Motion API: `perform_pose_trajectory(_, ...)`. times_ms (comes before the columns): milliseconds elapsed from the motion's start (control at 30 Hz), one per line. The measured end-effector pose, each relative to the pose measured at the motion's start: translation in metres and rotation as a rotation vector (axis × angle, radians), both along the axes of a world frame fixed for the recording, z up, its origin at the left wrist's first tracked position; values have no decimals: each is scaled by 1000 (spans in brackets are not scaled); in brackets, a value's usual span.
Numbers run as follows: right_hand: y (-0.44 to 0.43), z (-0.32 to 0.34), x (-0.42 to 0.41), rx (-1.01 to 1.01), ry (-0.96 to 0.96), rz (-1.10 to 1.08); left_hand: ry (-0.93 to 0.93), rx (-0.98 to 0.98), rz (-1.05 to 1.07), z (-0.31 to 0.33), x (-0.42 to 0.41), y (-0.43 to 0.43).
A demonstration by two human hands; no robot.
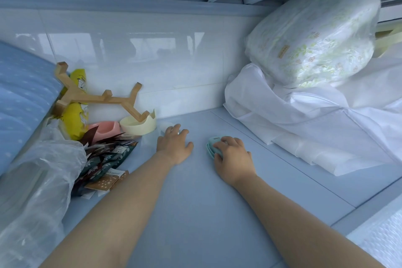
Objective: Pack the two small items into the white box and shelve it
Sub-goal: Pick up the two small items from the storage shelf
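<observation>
On the pale blue shelf (195, 213), the left hand (174, 144) lies palm-down over something small; whether its grip is clamped or loose cannot be told. Just right of it, the right hand (233, 158) has its grip curled around a small teal item (212, 145) resting on the shelf.

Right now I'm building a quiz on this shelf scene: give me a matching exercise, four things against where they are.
Things:
1. teal item
2. wooden rack
3. cream bowl
4. wrapped floral bundle

Places:
A. on top of the white fabric pile
B. under the right hand
C. beside the pink bowl, at the back wall
D. leaning over the yellow packet

Pairs: 1-B, 2-D, 3-C, 4-A
</observation>
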State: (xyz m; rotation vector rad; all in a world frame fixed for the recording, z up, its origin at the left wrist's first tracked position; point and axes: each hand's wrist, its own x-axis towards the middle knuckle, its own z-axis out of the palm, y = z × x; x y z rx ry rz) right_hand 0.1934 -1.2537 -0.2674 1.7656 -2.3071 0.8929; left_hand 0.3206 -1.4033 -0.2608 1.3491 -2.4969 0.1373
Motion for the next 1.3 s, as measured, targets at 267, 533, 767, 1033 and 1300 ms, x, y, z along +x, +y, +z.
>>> perform_pose_trajectory(267,-3,-4,-1,-10,27,-6,-77,259,17,-1,-5,-31)
perform_pose_trajectory(533,1,0,-2,4,3,10,-30,216,-109,1,13,16)
perform_pose_trajectory(767,37,5,-1,66,63,-10,-93,258,-173,13,37,109)
perform_pose_trajectory(1033,72,0,0,115,71,-18,5,209,-240,25,47,146)
perform_pose_trajectory(1300,98,-5,-2,29,18,71,370,115,-256,-12,43,168)
